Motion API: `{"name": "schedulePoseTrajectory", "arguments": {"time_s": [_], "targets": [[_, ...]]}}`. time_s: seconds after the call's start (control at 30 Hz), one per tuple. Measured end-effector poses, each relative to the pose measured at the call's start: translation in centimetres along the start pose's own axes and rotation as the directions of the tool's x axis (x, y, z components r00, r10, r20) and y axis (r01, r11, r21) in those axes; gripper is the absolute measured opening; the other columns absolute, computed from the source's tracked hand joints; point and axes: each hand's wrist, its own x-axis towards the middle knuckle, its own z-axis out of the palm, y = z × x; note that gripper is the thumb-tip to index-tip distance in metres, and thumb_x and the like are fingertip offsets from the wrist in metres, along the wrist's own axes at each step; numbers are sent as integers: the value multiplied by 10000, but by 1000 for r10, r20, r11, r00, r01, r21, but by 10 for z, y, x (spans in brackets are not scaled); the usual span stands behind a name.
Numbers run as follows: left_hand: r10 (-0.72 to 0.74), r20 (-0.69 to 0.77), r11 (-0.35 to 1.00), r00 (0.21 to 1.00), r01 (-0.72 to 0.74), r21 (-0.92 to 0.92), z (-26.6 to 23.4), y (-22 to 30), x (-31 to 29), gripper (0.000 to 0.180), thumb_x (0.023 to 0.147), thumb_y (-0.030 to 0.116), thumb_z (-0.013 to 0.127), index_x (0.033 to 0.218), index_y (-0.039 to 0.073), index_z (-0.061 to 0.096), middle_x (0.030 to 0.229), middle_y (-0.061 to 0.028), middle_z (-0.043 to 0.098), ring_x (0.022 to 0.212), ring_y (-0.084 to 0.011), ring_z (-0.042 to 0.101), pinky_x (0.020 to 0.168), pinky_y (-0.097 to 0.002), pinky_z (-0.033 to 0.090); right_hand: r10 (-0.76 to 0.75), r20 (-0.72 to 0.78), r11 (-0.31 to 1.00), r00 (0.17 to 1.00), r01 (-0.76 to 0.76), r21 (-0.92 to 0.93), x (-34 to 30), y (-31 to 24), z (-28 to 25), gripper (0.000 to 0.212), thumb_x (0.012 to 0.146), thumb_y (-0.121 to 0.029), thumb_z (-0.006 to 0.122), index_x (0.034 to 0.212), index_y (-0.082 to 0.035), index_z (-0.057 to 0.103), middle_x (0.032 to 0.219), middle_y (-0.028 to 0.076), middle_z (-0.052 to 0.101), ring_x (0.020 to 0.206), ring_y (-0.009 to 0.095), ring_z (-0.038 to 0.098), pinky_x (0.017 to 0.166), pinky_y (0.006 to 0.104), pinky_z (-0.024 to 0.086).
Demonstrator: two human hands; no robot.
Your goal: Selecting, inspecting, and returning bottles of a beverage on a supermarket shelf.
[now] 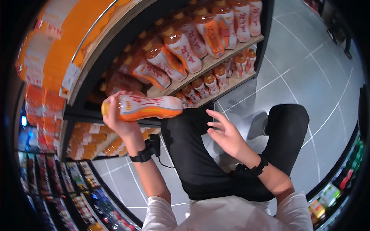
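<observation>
My left hand is wrapped round an orange-and-white drink bottle near its capped end. The bottle lies on its side, yellow-orange cap to the left and base to the right, in front of the shelf. Over my lap, my right hand holds nothing, its fingers apart and pointing toward the bottle's base. Just beyond the held bottle, similar large bottles stand in rows on the wooden shelf. Smaller bottles of like colours line the lower shelf. The underside of the held bottle is hidden.
Orange packs are stacked high at the left, behind a metal rail. The shelf's dark end panel stands beside the grey tiled floor. My bent knees are close under my hands. More drink shelves run along the lower left.
</observation>
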Motion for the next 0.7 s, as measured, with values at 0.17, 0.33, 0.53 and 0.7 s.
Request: {"name": "schedulePoseTrajectory", "arguments": {"time_s": [0.17, 0.33, 0.53, 0.7], "targets": [[147, -70, 976, 987, -133, 174, 3, -13, 35, 183, 950, 150, 636, 965, -33, 637, 940, -141, 694, 846, -207, 671, 785, -332, 556, -174, 73, 954, 982, 187, -234, -17, -9, 2, 533, 927, -112, 648, 1430, -89, 473, 1444, 137, 488, 1211, 305, 590, 976, 368, 499], [256, -2, 887, 967, -234, 397, 12, -52, 45, 158, 967, 126, 669, 948, -30, 646, 898, -39, 672, 829, -87, 596, 739, -252, 499, -296, 77, 893, 952, 304, -331, -26, -5, 2, 430, 915, -144, 643, 1314, -34, 526, 1333, 223, 554, 1204, 412, 570, 990, 430, 500], [158, -58, 921, 986, -126, 369, 18, -73, 57, 159, 934, 115, 682, 953, -37, 643, 908, -34, 678, 811, -110, 613, 740, -275, 509, -339, 82, 877, 937, 346, -332, -31, -7, 3, 413, 914, -135, 644, 1296, -31, 528, 1307, 208, 569, 1155, 414, 597, 975, 428, 505], [338, 108, 747, 935, -337, 574, 14, -75, 71, 295, 900, 127, 704, 1114, -58, 622, 1090, -114, 667, 986, -207, 615, 880, -359, 488, -361, 85, 869, 928, 369, -330, -33, -11, 1, 396, 908, -126, 649, 1273, -25, 532, 1274, 198, 579, 1129, 409, 600, 947, 434, 508]]}}
